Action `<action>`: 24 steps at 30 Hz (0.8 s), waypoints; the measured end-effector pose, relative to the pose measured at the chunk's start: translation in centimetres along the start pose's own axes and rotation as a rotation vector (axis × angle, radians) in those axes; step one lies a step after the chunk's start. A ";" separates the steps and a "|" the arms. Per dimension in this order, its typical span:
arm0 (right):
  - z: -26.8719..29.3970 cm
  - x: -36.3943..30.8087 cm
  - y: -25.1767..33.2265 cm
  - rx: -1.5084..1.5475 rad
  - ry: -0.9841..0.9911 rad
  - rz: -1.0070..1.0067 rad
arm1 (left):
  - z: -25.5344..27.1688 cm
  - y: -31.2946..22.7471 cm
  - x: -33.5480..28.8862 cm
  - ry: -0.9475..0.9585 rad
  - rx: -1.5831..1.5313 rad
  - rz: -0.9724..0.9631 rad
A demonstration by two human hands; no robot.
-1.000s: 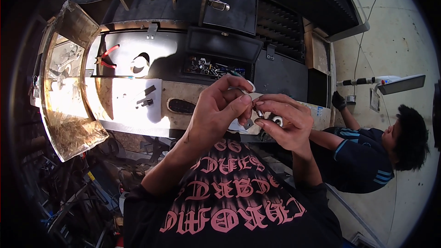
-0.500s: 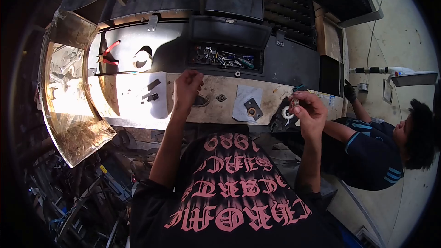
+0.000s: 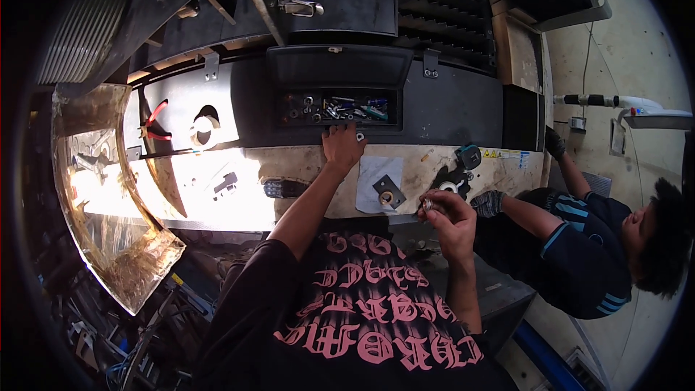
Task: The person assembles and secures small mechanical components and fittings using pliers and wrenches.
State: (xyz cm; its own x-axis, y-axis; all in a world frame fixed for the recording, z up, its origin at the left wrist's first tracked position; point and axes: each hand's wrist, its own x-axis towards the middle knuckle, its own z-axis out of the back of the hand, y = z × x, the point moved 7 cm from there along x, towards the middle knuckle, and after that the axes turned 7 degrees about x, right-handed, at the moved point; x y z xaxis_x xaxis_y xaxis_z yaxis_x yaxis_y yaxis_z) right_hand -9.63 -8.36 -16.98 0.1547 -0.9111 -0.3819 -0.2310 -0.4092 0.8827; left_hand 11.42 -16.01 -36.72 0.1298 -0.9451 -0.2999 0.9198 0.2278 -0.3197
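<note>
My left hand (image 3: 342, 148) reaches to the front edge of a black toolbox (image 3: 340, 130), fingers spread and nothing held in them. Beside its thumb lies a small metal ring (image 3: 360, 137). The toolbox's lid is raised, and several small metal fittings and tools (image 3: 340, 108) fill it. My right hand (image 3: 452, 223) pinches a small ring-shaped metal part (image 3: 427, 205) between thumb and fingers, above the bench's near edge. Left of that hand, a dark flat plate (image 3: 386, 187) with a brass-coloured ring (image 3: 386, 198) rests on white paper (image 3: 368, 171).
A white roll (image 3: 449, 187) and a black and teal tool (image 3: 468, 156) lie right of the paper. Red-handled pliers (image 3: 156, 119) and another roll (image 3: 203, 130) are at the left, near a dirty clear guard (image 3: 148, 261). A co-worker (image 3: 579, 246) wearing gloves is close on the right.
My left hand has gone right to the toolbox's front edge, its fingers opening out. My right hand has come left with the metal part. The co-worker's nearer glove now shows, and the view has shifted.
</note>
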 end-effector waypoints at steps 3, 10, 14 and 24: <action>0.6 0.6 0.4 0.014 -0.060 0.012 | -0.9 -0.3 0.8 0.006 0.080 0.045; 0.1 1.6 1.6 0.036 -0.011 0.051 | 1.8 2.0 -0.1 0.129 -0.506 0.334; -2.0 1.3 2.5 0.023 0.027 0.099 | 3.3 0.2 -3.6 0.478 -1.473 0.339; -6.0 -1.1 1.7 -0.091 0.159 0.169 | 10.5 -2.4 -16.4 0.719 -1.771 0.158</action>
State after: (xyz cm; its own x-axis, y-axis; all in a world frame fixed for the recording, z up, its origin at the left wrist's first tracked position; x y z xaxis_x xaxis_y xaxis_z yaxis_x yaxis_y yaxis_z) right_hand -4.44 -7.76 -13.44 0.2723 -0.9443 -0.1849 -0.1799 -0.2387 0.9543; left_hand 10.95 -3.52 -21.58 -0.4195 -0.7400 -0.5257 -0.5159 0.6709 -0.5326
